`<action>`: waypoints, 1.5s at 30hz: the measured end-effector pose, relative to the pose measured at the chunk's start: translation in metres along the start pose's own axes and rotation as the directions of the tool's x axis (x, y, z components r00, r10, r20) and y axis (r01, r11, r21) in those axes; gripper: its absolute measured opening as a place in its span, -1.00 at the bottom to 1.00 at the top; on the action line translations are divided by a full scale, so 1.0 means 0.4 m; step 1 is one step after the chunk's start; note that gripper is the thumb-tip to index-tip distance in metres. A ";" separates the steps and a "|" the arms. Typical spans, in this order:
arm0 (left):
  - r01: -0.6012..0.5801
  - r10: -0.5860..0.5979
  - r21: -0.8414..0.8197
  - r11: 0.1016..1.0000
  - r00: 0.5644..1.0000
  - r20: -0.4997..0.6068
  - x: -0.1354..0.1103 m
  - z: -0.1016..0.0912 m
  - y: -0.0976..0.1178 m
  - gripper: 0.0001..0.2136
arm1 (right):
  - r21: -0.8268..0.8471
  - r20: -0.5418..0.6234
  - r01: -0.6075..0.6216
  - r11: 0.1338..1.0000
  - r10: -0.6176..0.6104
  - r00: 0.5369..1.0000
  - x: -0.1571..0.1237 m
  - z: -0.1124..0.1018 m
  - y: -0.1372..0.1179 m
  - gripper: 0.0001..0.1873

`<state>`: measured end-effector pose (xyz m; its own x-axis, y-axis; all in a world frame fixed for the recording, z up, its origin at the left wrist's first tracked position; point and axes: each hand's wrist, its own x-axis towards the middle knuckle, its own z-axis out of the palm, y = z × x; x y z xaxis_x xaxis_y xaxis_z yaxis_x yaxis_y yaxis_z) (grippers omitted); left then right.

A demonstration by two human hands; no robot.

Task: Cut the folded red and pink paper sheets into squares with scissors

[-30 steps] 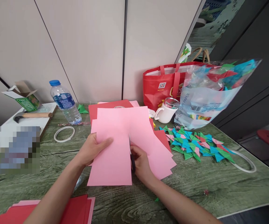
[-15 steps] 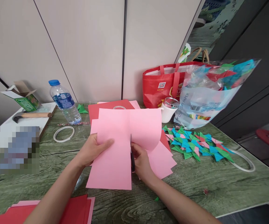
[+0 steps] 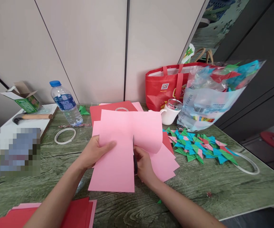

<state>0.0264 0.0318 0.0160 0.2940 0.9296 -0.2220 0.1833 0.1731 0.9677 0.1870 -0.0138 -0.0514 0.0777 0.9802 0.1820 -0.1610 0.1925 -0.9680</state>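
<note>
A pink sheet of paper (image 3: pixel 114 171) is held up over the table by its left side in my left hand (image 3: pixel 98 151), thumb on top and fingers behind. My right hand (image 3: pixel 145 163) grips dark-handled scissors (image 3: pixel 135 162) whose blades stand in a slit running up the sheet's middle. To the right of the slit, the paper flap (image 3: pixel 148 129) curls over toward the right. Under and beside it lie more pink sheets (image 3: pixel 162 163) and red sheets (image 3: pixel 114 106). Part of the scissors is hidden by my right fingers and the paper.
Folded paper triangles (image 3: pixel 196 144) spread at right, by a roll of tape (image 3: pixel 251 164). Behind stand a white mug (image 3: pixel 170 115), a plastic bag (image 3: pixel 203 107) and a red bag (image 3: pixel 156 91). Left are a water bottle (image 3: pixel 66 104), another tape roll (image 3: pixel 64 136), a hammer (image 3: pixel 34 117) and red paper (image 3: pixel 75 212).
The right flap of the pink paper has curled slightly further in to the left, showing the mug's handle. Both hands are almost where they were.
</note>
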 end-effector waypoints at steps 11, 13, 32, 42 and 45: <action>-0.005 0.005 0.014 1.000 1.000 -0.003 0.000 0.000 -0.001 -0.75 | -0.012 -0.007 -0.006 1.000 0.006 1.000 -0.001 -0.001 0.001 -0.88; -0.008 0.008 0.021 1.000 1.000 -0.005 0.000 0.000 -0.001 -0.75 | -0.015 -0.010 -0.007 1.000 0.007 1.000 -0.002 -0.001 0.000 -0.90; -0.025 0.022 -0.152 0.988 1.000 -0.021 0.010 -0.015 -0.009 -0.75 | 0.031 0.001 -0.013 0.999 0.013 1.000 -0.012 0.010 -0.007 -0.91; -0.022 0.022 -0.194 0.981 1.000 -0.001 0.008 -0.014 -0.011 -0.80 | -0.005 0.051 0.012 1.000 -0.011 0.999 0.005 -0.012 0.008 -0.65; -0.021 0.023 -0.187 0.982 1.000 0.010 0.006 -0.018 -0.013 -0.80 | 0.001 0.095 -0.009 1.000 0.009 0.995 0.002 -0.009 0.008 -0.73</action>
<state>0.0197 0.0356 0.0114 0.3074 0.9302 -0.2006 -0.0012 0.2112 0.9775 0.1899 -0.0126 -0.0549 -0.0173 0.9819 0.1885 -0.1630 0.1833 -0.9694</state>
